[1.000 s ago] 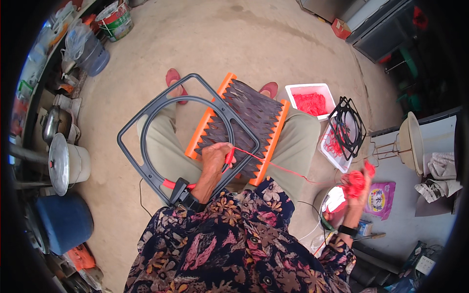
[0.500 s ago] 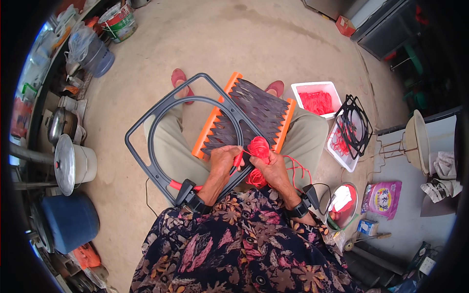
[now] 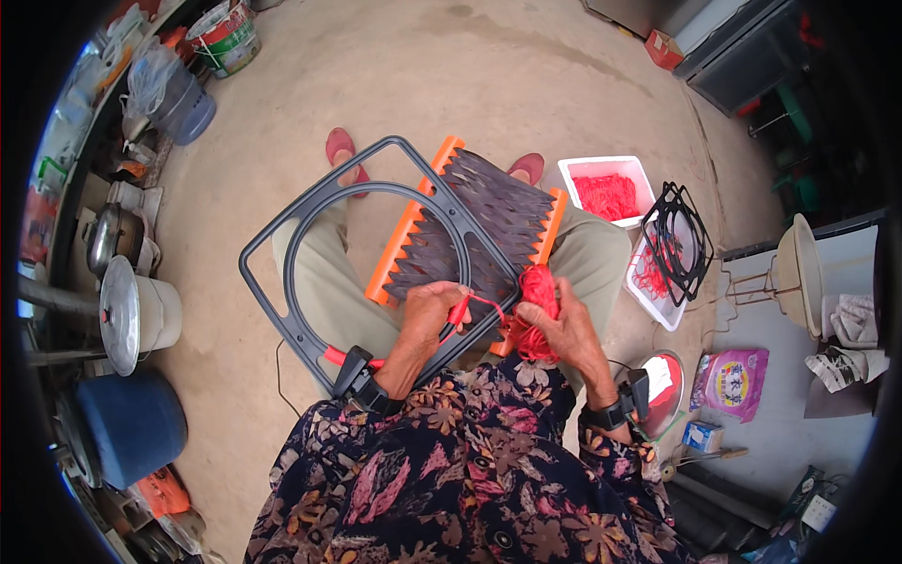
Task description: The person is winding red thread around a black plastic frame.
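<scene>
Concrete floor (image 3: 395, 85); right hand (image 3: 564, 329) half-hides red cord bundle (image 3: 537, 293).

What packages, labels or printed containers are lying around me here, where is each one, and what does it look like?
Pink-purple bag: flat on the floor at right, soft rectangle with printed front.
Small blue-and-white box: on the floor just below the bag.
Paint bucket: upper left by the wall, round, red-and-green label band.
Red-orange carton: top right near the dark cabinet, small box.
No screens or signs visible.

Dark floral blouse w/ long sleeves, khaki trousers, red slippers; black wrist devices on left hand (image 3: 427, 315) & right hand (image 3: 564, 329).
</scene>
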A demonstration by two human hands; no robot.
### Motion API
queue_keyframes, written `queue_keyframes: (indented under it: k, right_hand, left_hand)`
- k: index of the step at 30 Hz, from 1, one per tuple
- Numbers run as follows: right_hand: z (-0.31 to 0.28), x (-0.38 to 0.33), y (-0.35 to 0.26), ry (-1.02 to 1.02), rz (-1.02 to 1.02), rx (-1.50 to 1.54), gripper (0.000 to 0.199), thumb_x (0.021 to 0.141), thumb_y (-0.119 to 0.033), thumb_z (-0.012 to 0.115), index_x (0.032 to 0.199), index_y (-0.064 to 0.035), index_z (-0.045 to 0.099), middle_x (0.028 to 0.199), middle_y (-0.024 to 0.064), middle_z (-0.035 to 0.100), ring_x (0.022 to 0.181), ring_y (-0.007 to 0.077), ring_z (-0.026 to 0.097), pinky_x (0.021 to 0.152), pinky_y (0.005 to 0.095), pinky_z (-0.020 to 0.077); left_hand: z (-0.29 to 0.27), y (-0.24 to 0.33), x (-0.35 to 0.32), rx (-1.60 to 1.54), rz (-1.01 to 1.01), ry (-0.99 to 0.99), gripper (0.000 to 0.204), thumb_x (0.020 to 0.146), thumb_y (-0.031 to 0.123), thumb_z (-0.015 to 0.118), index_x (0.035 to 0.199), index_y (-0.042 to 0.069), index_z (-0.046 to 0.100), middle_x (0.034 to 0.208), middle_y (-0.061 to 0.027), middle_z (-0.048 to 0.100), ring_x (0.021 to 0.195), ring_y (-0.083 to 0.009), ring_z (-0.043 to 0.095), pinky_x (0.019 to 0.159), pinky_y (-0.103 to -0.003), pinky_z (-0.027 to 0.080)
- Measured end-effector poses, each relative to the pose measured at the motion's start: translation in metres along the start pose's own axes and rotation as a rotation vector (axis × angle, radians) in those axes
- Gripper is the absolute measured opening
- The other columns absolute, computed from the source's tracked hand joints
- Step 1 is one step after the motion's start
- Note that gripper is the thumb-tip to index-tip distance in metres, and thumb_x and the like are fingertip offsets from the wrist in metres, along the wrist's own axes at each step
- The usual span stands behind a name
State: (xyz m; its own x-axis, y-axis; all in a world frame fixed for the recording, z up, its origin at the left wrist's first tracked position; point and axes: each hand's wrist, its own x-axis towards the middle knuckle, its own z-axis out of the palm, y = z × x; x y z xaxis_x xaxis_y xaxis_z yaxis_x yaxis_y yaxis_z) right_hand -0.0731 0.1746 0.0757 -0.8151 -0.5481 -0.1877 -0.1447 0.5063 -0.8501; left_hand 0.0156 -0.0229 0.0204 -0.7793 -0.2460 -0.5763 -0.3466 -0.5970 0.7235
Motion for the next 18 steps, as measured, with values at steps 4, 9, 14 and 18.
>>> queue_keyframes:
  k: [4, 9, 14, 18]
  right_hand:
    - [-0.02, 0.021, -0.042, -0.079, 0.043, -0.168, 0.036, 0.089, -0.026, 0.055, 0.109, 0.0029, 0.045, 0.084, 0.0219, 0.06, 0.079, 0.0374, 0.06, 0.077, 0.0391, 0.0466]
    - [-0.012, 0.044, -0.04, -0.221, -0.204, -0.448, 0.028, 0.082, -0.015, 0.06, 0.1, 0.003, 0.05, 0.081, 0.024, 0.061, 0.08, 0.0404, 0.06, 0.072, 0.0432, 0.0463]
    - [0.035, 0.059, -0.053, -0.338, -0.229, -0.924, 0.019, 0.075, -0.01, 0.064, 0.088, 0.0022, 0.056, 0.081, 0.0242, 0.063, 0.085, 0.0398, 0.062, 0.077, 0.0476, 0.0473]
    - [0.054, 0.074, -0.052, -0.356, -0.079, -0.753, 0.029, 0.076, -0.004, 0.057, 0.102, 0.008, 0.056, 0.095, 0.0283, 0.063, 0.096, 0.0396, 0.061, 0.087, 0.0458, 0.0458]
  left_hand:
    - [0.005, -0.008, -0.001, 0.006, 0.049, 0.016, 0.018, 0.087, 0.013, 0.062, 0.085, -0.005, 0.064, 0.058, -0.007, 0.059, 0.045, -0.0101, 0.051, 0.04, -0.026, 0.041]
    - [0.012, -0.013, -0.002, 0.182, 0.146, 0.059, 0.023, 0.086, 0.015, 0.063, 0.069, 0.0, 0.061, 0.049, -0.0035, 0.055, 0.039, -0.0086, 0.048, 0.038, -0.025, 0.037]
    - [0.011, -0.023, 0.001, 0.342, 0.226, 0.123, 0.024, 0.086, 0.016, 0.063, 0.068, 0.001, 0.06, 0.05, -0.0027, 0.056, 0.041, -0.0074, 0.047, 0.04, -0.025, 0.036]
    - [0.013, -0.021, 0.004, 0.334, 0.281, 0.177, 0.023, 0.087, 0.015, 0.063, 0.069, 0.002, 0.06, 0.051, -0.0011, 0.056, 0.041, -0.0059, 0.046, 0.038, -0.023, 0.033]
